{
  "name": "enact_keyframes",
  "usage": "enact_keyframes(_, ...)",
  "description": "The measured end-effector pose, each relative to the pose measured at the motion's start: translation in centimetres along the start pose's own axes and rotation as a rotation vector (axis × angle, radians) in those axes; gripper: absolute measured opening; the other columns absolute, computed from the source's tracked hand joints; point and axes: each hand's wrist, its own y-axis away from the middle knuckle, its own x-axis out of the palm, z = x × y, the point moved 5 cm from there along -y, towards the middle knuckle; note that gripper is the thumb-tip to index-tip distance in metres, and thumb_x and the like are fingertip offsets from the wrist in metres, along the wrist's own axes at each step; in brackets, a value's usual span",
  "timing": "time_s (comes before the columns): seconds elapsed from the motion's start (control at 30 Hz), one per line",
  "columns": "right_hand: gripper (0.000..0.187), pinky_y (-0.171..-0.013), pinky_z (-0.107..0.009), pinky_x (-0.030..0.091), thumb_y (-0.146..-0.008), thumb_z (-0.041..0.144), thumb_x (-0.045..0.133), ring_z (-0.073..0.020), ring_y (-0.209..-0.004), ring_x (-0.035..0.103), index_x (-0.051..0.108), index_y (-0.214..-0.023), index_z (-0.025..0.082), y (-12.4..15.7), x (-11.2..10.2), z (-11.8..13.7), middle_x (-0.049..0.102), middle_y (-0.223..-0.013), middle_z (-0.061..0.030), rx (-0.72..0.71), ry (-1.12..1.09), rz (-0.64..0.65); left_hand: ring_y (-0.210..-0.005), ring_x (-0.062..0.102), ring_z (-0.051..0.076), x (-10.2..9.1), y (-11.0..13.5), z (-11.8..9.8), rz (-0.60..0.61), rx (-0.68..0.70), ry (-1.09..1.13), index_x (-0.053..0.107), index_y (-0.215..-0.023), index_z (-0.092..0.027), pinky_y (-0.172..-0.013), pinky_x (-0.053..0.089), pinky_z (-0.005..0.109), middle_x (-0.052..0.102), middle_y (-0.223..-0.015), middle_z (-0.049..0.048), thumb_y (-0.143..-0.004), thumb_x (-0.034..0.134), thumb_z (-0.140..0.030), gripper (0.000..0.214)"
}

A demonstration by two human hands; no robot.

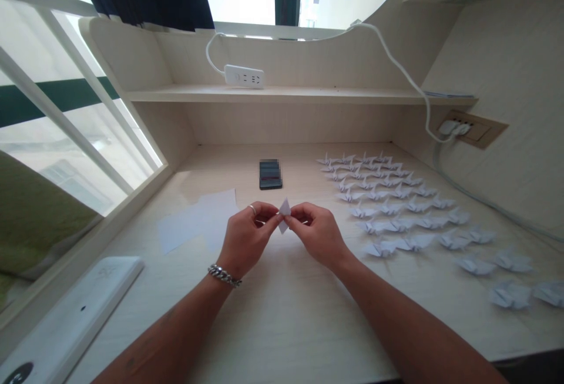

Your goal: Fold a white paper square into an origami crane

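Note:
A small piece of white paper folded to a narrow diamond (285, 208) is held upright above the desk, between my two hands. My left hand (249, 231), with a ring and a chain bracelet on the wrist, pinches its left edge between thumb and fingers. On the other side my right hand (318, 232) pinches the right edge the same way. The fingertips cover the middle of the paper. White paper sheets (187, 224) lie flat to the left of my left hand. Rows of folded paper cranes (392, 205) stand to the right of my right hand.
A phone (270, 174) lies beyond my hands. At the lower left rests a long white device (74, 313). A power strip (244, 76) sits on the shelf (299, 95) at the back. White cables run to a wall socket (476, 128) on the right.

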Motion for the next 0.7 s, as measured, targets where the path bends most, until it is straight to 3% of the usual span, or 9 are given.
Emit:
enact_keyframes(0.37, 0.010, -0.065, -0.027, 0.051, -0.079, 0.026, 0.066, -0.0169, -0.070, 0.066, 0.070, -0.081, 0.017, 0.04, 0.14, -0.09, 0.072, -0.077, -0.0039, -0.001, 0.019, -0.005, -0.065, 0.069, 0.017, -0.10, 0.02, -0.18, -0.011, -0.012, -0.045, 0.069, -0.079, -0.018, -0.063, 0.054, 0.027, 0.074, -0.074, 0.0027, -0.076, 0.071, -0.035, 0.018)
enact_keyframes(0.7, 0.011, -0.068, -0.028, 0.052, -0.080, 0.025, 0.065, -0.0182, -0.071, 0.068, 0.072, -0.083, 0.017, 0.17, 0.13, -0.08, 0.073, -0.077, -0.0047, -0.007, 0.050, -0.005, -0.070, 0.068, 0.016, 0.36, 0.08, -0.50, 0.085, 0.031, -0.132, 0.072, -0.084, -0.020, -0.067, 0.052, 0.026, 0.075, -0.081, 0.0022, -0.082, 0.064, -0.033, 0.016)
